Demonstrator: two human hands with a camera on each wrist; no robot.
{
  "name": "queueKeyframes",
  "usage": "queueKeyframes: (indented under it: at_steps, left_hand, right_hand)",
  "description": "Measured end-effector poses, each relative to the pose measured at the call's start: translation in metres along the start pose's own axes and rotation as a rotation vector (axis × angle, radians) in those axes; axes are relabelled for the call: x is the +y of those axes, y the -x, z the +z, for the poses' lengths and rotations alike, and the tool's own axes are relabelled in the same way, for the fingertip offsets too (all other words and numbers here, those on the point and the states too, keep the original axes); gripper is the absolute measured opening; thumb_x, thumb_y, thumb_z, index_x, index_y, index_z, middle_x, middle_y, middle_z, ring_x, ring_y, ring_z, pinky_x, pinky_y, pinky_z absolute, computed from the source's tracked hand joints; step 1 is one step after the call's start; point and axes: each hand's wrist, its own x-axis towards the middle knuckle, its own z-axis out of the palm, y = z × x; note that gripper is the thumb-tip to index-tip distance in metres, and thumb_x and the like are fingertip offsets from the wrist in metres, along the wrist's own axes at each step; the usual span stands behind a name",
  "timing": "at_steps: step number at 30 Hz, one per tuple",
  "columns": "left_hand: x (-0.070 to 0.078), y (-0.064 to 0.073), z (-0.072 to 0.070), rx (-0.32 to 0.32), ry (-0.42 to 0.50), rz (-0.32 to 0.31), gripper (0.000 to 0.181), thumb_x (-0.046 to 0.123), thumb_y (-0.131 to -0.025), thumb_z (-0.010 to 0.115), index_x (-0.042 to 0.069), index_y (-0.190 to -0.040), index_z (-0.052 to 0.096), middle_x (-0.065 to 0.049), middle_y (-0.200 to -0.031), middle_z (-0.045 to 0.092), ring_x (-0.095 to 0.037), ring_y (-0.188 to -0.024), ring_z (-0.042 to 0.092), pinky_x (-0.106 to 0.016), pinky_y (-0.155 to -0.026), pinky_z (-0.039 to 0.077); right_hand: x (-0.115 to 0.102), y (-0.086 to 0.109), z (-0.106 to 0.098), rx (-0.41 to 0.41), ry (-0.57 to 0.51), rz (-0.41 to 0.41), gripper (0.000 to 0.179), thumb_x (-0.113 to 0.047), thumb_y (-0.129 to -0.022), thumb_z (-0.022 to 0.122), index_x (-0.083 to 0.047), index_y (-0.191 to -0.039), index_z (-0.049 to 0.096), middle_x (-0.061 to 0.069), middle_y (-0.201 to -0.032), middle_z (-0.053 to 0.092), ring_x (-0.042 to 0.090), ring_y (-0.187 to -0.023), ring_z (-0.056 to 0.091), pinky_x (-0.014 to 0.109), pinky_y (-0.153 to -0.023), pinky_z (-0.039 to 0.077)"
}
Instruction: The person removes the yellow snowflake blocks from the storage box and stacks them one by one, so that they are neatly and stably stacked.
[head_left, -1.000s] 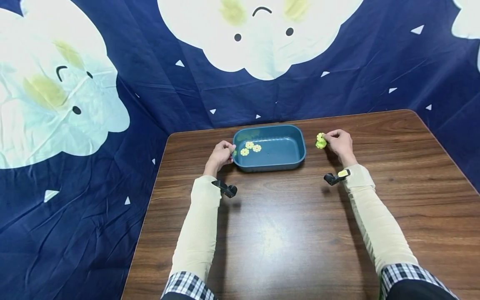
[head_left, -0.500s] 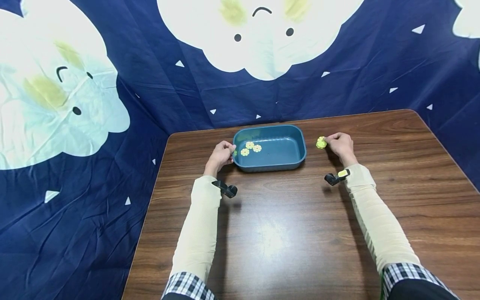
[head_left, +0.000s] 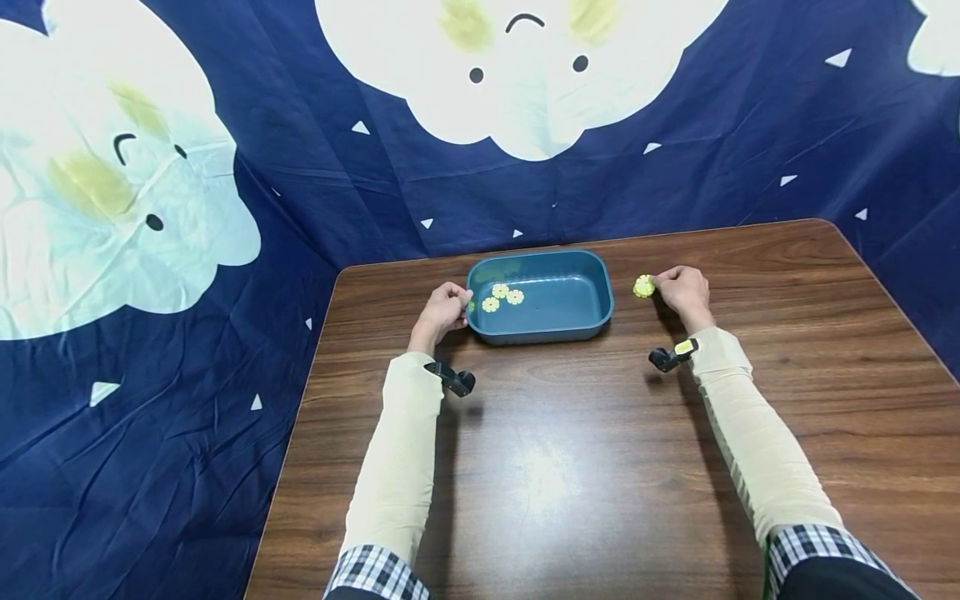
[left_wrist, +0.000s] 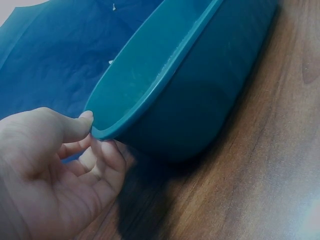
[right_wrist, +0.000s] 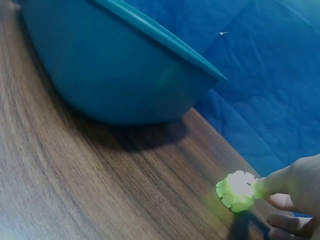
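At the left end of a dark teal plastic basin (head_left: 558, 304), my left hand (head_left: 442, 310) pinches the rim between thumb and fingers. The left wrist view shows the thumb (left_wrist: 80, 126) on top of the basin edge and fingers curled beneath it. Right of the basin, my right hand (head_left: 682, 292) pinches a yellow-green flower-shaped piece (head_left: 643, 286) by its edge. In the right wrist view this flower-shaped piece (right_wrist: 237, 191) has scalloped, layered petals, bright and partly washed out. Whether it touches the table cannot be told. Three pale yellow flower shapes (head_left: 491, 305) show inside the basin's left part.
The brown wood-grain table (head_left: 540, 417) has its back edge just behind the basin. A dark blue cloth (head_left: 360, 200) with white clouds hangs behind and to the left. A small black camera sits on each wrist.
Two flower-shaped pieces at my right fingertips, one above the other a second ago, now overlap into one round shape. My left hand and the basin have stayed in place.
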Motion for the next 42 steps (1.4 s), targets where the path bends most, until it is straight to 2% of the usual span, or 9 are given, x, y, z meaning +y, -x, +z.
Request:
queueKeyframes:
  at_steps: [10,14,18,21,23,27,30,42]
  left_hand:
    - [0.0009,-0.0013,-0.0004,-0.009,0.002,-0.012,0.014,0.021,-0.099,0.052,0.012,-0.093,0.043,-0.007,-0.087,0.044,-0.013,-0.066,0.045,-0.022,-0.056,0.043]
    - [-0.0006,-0.0016,0.0002,0.000,-0.006,0.000,0.015,0.021,-0.100,0.051,0.010,-0.095,0.044,-0.006,-0.085,0.044,-0.013,-0.067,0.044,-0.022,-0.057,0.044]
    - [-0.0023,-0.0018,-0.0001,0.005,-0.003,0.032,0.015,0.020,-0.100,0.051,0.008,-0.094,0.044,-0.005,-0.081,0.044,-0.014,-0.066,0.045,-0.023,-0.058,0.044]
    - [-0.0017,-0.0006,-0.0002,0.007,0.001,0.034,0.015,0.020,-0.099,0.052,0.009,-0.093,0.044,-0.004,-0.080,0.043,-0.014,-0.066,0.044,-0.023,-0.059,0.044]
    - [0.0040,0.0047,0.0001,-0.004,-0.004,0.016,0.014,0.019,-0.100,0.051,0.007,-0.095,0.044,-0.005,-0.081,0.043,-0.015,-0.068,0.045,-0.025,-0.061,0.045]
    - [0.0055,0.0058,0.0010,-0.003,-0.019,-0.004,0.013,0.018,-0.100,0.050,0.008,-0.095,0.044,-0.005,-0.084,0.043,-0.015,-0.069,0.044,-0.025,-0.061,0.045]
    - [0.0003,0.0009,0.0006,0.003,-0.013,0.008,0.014,0.020,-0.100,0.051,0.011,-0.091,0.043,-0.005,-0.083,0.043,-0.013,-0.067,0.045,-0.022,-0.057,0.044]
    - [-0.0006,0.0002,0.0009,0.012,-0.011,0.014,0.014,0.019,-0.100,0.051,0.011,-0.091,0.044,-0.007,-0.085,0.044,-0.013,-0.066,0.044,-0.022,-0.056,0.044]
  right_hand:
    - [0.0018,0.0019,-0.0006,0.007,0.016,-0.008,0.036,-0.033,-0.092,0.058,0.000,-0.107,0.065,0.023,-0.121,0.059,0.043,-0.121,0.045,0.050,-0.105,0.035]
    - [0.0039,0.0025,0.0004,0.023,0.039,-0.096,0.038,-0.034,-0.091,0.060,0.001,-0.107,0.063,0.025,-0.117,0.060,0.044,-0.116,0.048,0.051,-0.101,0.037]
    - [0.0057,0.0025,0.0021,-0.050,0.095,-0.195,0.050,-0.036,-0.089,0.065,0.002,-0.120,0.056,0.028,-0.122,0.052,0.047,-0.119,0.038,0.054,-0.101,0.031]
    - [0.0060,0.0022,0.0034,-0.110,0.152,-0.222,0.057,-0.036,-0.087,0.068,0.001,-0.127,0.051,0.029,-0.126,0.045,0.049,-0.120,0.031,0.057,-0.099,0.028]
    - [0.0055,0.0027,0.0039,-0.117,0.175,-0.229,0.057,-0.034,-0.085,0.069,0.000,-0.128,0.050,0.029,-0.127,0.044,0.050,-0.119,0.030,0.057,-0.098,0.029]
    - [0.0061,0.0034,0.0045,-0.108,0.178,-0.246,0.053,-0.028,-0.084,0.071,-0.001,-0.126,0.052,0.029,-0.126,0.043,0.051,-0.119,0.031,0.058,-0.099,0.028]
    - [0.0062,0.0037,0.0049,-0.098,0.175,-0.257,0.050,-0.025,-0.084,0.071,0.000,-0.123,0.053,0.029,-0.125,0.043,0.050,-0.119,0.031,0.058,-0.100,0.027]
    - [0.0065,0.0040,0.0056,-0.091,0.185,-0.258,0.047,-0.025,-0.087,0.069,0.000,-0.123,0.053,0.029,-0.127,0.041,0.050,-0.119,0.030,0.056,-0.100,0.027]
